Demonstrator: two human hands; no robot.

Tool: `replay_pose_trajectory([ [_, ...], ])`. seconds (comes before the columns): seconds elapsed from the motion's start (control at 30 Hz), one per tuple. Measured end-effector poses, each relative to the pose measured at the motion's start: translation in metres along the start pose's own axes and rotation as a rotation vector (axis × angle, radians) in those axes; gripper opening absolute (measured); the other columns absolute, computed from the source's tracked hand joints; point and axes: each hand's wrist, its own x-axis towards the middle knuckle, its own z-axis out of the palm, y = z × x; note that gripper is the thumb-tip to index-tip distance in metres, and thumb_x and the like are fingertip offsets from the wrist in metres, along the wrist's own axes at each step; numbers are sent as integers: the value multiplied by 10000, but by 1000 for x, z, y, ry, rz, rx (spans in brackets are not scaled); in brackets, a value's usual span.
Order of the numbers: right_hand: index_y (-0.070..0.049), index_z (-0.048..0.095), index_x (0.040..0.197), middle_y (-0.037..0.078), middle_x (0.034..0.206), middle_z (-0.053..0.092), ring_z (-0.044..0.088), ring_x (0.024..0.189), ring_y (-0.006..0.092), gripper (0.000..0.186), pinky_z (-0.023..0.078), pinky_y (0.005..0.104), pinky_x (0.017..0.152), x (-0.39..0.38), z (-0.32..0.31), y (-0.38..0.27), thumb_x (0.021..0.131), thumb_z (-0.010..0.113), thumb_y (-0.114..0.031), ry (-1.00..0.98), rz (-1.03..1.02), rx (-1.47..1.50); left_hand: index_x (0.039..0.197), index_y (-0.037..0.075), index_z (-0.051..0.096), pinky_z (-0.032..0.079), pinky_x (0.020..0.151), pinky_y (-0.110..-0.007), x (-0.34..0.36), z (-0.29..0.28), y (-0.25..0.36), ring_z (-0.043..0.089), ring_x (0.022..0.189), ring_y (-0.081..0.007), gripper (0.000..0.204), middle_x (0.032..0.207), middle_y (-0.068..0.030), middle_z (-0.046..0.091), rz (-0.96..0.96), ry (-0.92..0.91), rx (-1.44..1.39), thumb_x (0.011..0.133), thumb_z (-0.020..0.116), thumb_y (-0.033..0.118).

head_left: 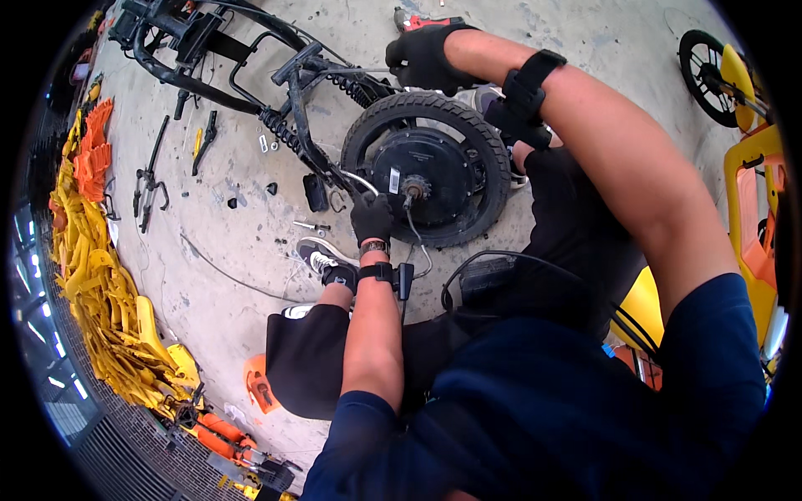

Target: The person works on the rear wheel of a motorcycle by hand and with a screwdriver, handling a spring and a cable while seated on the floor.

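Observation:
A black bike frame (292, 108) lies on its side on the concrete floor, with a black hub-motor wheel (434, 171) at its rear end. My left hand (372, 219), in a black glove, is curled on the frame's rear end just left of the wheel's axle (412, 190), where a grey cable loops out. My right hand (422, 57), also gloved, reaches over the top of the tyre (418, 104) and is closed around a thin bar of the frame. A red and black power tool (428, 21) lies just behind that hand.
Hand tools (150, 179) and small parts lie on the floor left of the frame. A pile of yellow and orange plastic parts (92, 267) lines the left side. A yellow vehicle body (756, 200) and a small wheel (703, 71) stand at right. A black box (489, 275) with cable rests by my knee.

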Motion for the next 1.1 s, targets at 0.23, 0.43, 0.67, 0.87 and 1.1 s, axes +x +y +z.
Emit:
replay_pose_trajectory([
  [0.23,-128,604,1117,128,950,658,674,750,241,326,540,383,663,6,4,-2,813,552,-235,12,-107,8,783,30,619,502,463,-287,21,3,55,618,561,-165,176,644,-75,619,-190,74,-389,862,559,175],
  [0.43,-109,589,1126,101,865,661,643,547,217,317,504,338,443,2,17,-3,835,532,-219,53,-237,-111,730,89,640,501,514,-340,37,-8,55,620,522,-210,183,580,-80,635,-246,49,-565,842,540,194],
  [0.67,-128,557,1212,140,869,651,660,673,244,395,510,380,505,34,32,6,832,555,-235,-13,-439,-176,722,133,662,497,539,-388,37,-7,17,637,637,-280,69,649,-87,632,456,191,768,729,623,190],
  [0.87,-90,578,1156,159,938,658,667,775,263,353,530,425,584,16,27,-23,836,567,-239,32,-374,-251,714,130,654,495,556,-419,30,-4,19,619,628,-315,74,669,-112,624,563,180,673,729,596,173],
  [1.1,-154,564,1192,126,1020,653,664,819,272,365,536,401,680,5,15,-3,839,550,-244,63,-208,-271,786,106,612,495,584,-444,15,8,-6,623,662,-324,111,691,-127,626,361,45,639,718,633,190],
])
